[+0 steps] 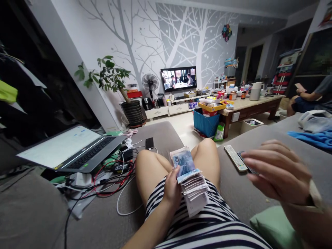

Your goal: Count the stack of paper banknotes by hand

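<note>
My left hand [171, 189] is closed around a thick wad of banknotes [185, 162] above my lap. The top note is blue with a 10 at its corner. Lower down, many notes are bent over in layers, their ends fanned toward my right. My thumb presses on the wad's left edge. Off to the right, my right hand [278, 171] is raised with nothing visible in it. Its fingers are loosely curved and apart, slightly smeared by motion. Behind its fingertips lie a white remote control [235, 158] and a dark object, partly covered by the hand.
An open laptop [77, 148] stands left, beside tangled cables [116, 176] and a phone [149, 143] on the sofa. A green cushion [276, 224] lies right. Ahead are a cluttered table [254, 102], a blue bin [206, 122] and a television [178, 79]. Another person [311, 95] sits far right.
</note>
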Available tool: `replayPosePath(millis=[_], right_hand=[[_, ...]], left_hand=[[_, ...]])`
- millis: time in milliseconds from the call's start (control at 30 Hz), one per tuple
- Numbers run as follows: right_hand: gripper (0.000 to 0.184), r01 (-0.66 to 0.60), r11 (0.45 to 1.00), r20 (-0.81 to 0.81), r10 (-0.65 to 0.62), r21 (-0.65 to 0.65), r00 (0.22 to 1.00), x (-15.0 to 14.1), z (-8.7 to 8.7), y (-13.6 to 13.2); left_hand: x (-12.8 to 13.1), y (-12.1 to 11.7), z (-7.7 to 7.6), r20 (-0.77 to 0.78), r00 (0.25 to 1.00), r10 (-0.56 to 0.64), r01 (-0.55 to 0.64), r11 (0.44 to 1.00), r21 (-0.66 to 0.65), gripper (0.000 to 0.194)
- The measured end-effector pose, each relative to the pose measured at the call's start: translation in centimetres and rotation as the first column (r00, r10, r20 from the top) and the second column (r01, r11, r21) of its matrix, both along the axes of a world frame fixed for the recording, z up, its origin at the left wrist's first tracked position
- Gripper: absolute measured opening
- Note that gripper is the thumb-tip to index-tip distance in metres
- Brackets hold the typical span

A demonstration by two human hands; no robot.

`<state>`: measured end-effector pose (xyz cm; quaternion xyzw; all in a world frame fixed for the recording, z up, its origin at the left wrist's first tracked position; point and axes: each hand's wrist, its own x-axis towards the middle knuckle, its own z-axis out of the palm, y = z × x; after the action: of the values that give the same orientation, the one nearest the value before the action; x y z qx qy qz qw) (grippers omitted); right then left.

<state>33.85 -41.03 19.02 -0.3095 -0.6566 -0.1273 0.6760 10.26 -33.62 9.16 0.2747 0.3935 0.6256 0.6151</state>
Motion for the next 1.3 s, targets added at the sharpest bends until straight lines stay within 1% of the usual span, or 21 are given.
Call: replayPosePath(millis=[33,67,100,167,200,233,300,333,367,433,467,567,633,667,800,933,1000,1067,1200,1300], right_hand=[[0.023,-0.008,1.000,0.044,0.007,0.021,0.999,0.5,-0.2,1.0],[0.022,-0.012,0.999,0.024,0.011,0.052,1.000,1.0,-0.4,1.9],[0.021,-0.011,0.995,-0.073,0.018,0.098,0.997,1.3,-0.8,2.6],[0.019,-0.020,0.987,-0.287,0.066,0.161,0.956,1.3,-1.7,3.8],[0.018,-0.045,0.986,-0.363,0.101,0.161,0.926,0.9,-2.1,4.3],[0.017,-0.092,0.987,-0.411,0.139,0.132,0.901,0.5,-2.6,4.8],[0.018,-0.230,0.973,-0.466,0.202,-0.003,0.861,-0.9,-3.6,5.7],[0.019,-0.306,0.948,-0.488,0.225,-0.091,0.843,-1.8,-4.1,6.3],[0.021,-0.376,0.908,-0.506,0.241,-0.183,0.828,-2.7,-4.7,6.8],[0.029,-0.473,0.816,-0.521,0.259,-0.333,0.813,-4.6,-5.8,8.0],[0.034,-0.508,0.771,-0.517,0.276,-0.384,0.810,-5.4,-6.3,8.6],[0.040,-0.577,0.663,-0.489,0.345,-0.477,0.801,-7.1,-7.5,9.9],[0.042,-0.592,0.615,-0.467,0.375,-0.521,0.801,-7.4,-7.9,10.4],[0.042,-0.587,0.600,-0.453,0.379,-0.543,0.807,-7.4,-7.9,10.6],[0.042,-0.519,0.596,-0.384,0.350,-0.613,0.855,-6.7,-8.0,10.6],[0.040,-0.476,0.584,-0.332,0.342,-0.658,0.879,-6.6,-8.5,10.7],[0.041,-0.455,0.587,-0.310,0.336,-0.669,0.889,-6.9,-8.8,10.8],[0.041,-0.444,0.596,-0.299,0.331,-0.670,0.895,-7.2,-9.1,10.9],[0.038,-0.474,0.611,-0.312,0.359,-0.634,0.880,-7.5,-9.1,10.5],[0.035,-0.529,0.600,-0.334,0.413,-0.601,0.847,-7.7,-8.6,9.9]], left_hand=[[0.2,0.0,0.2,0.002,1.000,-0.004,0.004,1.000,0.009,0.036],[0.4,-0.1,0.4,0.007,1.000,-0.008,0.008,1.000,0.017,0.033],[0.5,-0.1,0.7,0.011,1.000,-0.016,0.016,1.000,0.021,0.032],[0.8,-0.3,1.4,0.016,0.999,-0.037,0.036,0.999,0.018,0.030],[0.9,-0.4,1.9,0.017,0.999,-0.045,0.045,0.999,0.014,0.030],[1.0,-0.6,2.3,0.016,0.999,-0.051,0.051,0.999,0.011,0.030],[1.0,-0.9,3.2,0.006,0.998,-0.058,0.058,0.998,0.011,0.029],[1.0,-1.0,3.6,-0.003,0.998,-0.061,0.061,0.998,0.012,0.028],[1.0,-1.2,3.9,-0.014,0.998,-0.065,0.065,0.998,0.013,0.028],[0.9,-1.3,4.2,-0.033,0.997,-0.064,0.065,0.998,0.019,0.028],[0.9,-1.3,4.2,-0.039,0.998,-0.055,0.056,0.998,0.024,0.028],[1.0,-1.1,3.7,-0.045,0.998,-0.038,0.040,0.999,0.034,0.029],[1.2,-0.9,3.2,-0.040,0.998,-0.050,0.051,0.998,0.031,0.029],[1.3,-0.7,2.8,-0.031,0.998,-0.062,0.063,0.998,0.028,0.029],[1.6,-0.5,1.9,0.022,0.993,-0.119,0.118,0.993,0.022,0.032],[1.4,-0.5,1.5,0.020,0.991,-0.135,0.135,0.991,0.020,0.034],[1.3,-0.4,1.4,0.017,0.991,-0.136,0.135,0.991,0.018,0.035],[1.2,-0.3,1.2,0.022,0.994,-0.108,0.108,0.994,0.024,0.036],[1.1,0.2,0.6,0.049,0.999,0.007,-0.008,1.000,0.026,0.034],[1.0,0.4,0.4,0.065,0.998,0.026,-0.027,0.999,0.028,0.033]])
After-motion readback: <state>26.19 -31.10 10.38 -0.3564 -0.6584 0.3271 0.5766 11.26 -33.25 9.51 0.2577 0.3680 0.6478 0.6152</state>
